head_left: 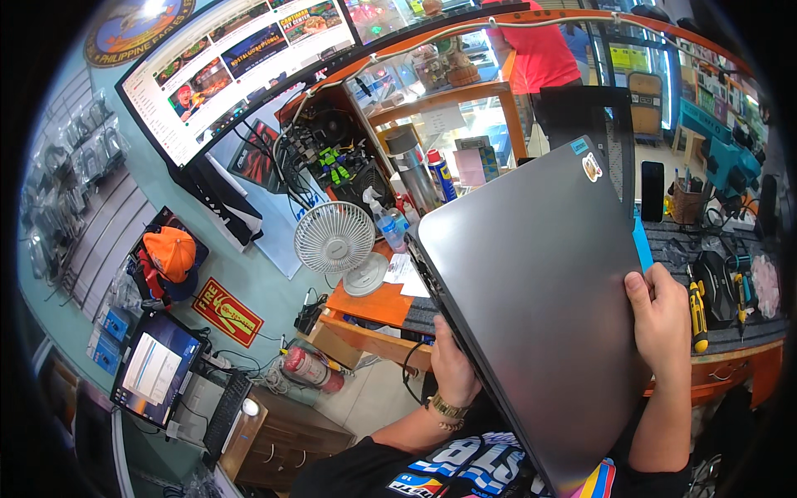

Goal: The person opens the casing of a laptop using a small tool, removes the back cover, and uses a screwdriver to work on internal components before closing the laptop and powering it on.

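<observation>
A dark grey laptop [531, 299] with small stickers at one top corner is held up and tilted in front of me, lid facing me. My left hand [452, 365] grips its left edge, where dark hinge parts show and look uneven. My right hand [664, 319] grips the right edge, thumb lying on the lid. A white desk fan [334, 236] and a spray bottle [386, 222] stand on the orange desk just left of the laptop. A yellow-handled tool [697, 315] lies on the grey mat [743, 328] beside my right hand.
Monitor [237, 66] upper left; open computer case [324, 149] below it. Lower left: second laptop [158, 365], keyboard [224, 415], fire extinguisher [311, 365]. A person in red [540, 46] stands beyond the display case. A phone [652, 189] and tools occupy the bench's right side.
</observation>
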`<state>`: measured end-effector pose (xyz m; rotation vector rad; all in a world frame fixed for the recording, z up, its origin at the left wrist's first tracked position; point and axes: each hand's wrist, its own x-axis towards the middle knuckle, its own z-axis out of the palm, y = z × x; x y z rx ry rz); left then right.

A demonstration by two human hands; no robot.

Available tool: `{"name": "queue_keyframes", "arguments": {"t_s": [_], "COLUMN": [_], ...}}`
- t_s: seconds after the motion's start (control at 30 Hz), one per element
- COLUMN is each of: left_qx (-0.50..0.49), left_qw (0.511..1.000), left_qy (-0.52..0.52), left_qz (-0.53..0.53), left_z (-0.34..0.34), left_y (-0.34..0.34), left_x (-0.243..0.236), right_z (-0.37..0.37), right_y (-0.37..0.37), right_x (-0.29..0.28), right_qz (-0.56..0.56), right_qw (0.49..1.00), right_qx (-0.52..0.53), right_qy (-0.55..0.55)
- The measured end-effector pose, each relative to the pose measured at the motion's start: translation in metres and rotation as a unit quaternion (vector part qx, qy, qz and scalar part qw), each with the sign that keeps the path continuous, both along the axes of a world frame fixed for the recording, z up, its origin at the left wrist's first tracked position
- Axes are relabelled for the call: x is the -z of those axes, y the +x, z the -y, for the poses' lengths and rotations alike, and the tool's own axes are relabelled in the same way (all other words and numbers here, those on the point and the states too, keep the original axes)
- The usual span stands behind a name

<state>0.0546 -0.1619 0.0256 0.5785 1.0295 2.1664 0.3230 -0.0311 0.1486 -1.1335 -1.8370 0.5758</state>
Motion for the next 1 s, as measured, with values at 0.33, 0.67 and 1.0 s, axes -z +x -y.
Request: {"name": "queue_keyframes", "arguments": {"t_s": [0.33,0.67,1.0], "left_qx": [-0.012,-0.126,-0.188], "left_qw": [1.0,0.987,0.962], "left_qy": [-0.009,-0.02,0.127], "left_qz": [-0.018,-0.095,-0.149], "left_z": [-0.005,-0.016,-0.048], "left_y": [-0.003,-0.005,0.011], "left_x": [0.004,-0.024,-0.057], "right_z": [-0.003,-0.036,-0.114], "right_y": [-0.008,-0.029,-0.053], "right_x": [-0.002,-0.009,0.01], "right_qz": [0.002,-0.056,-0.053], "right_qw": [1.0,0.995,0.981], "right_qx": [-0.003,-0.076,-0.182], "right_qy": [0.0,0.029,0.03]}}
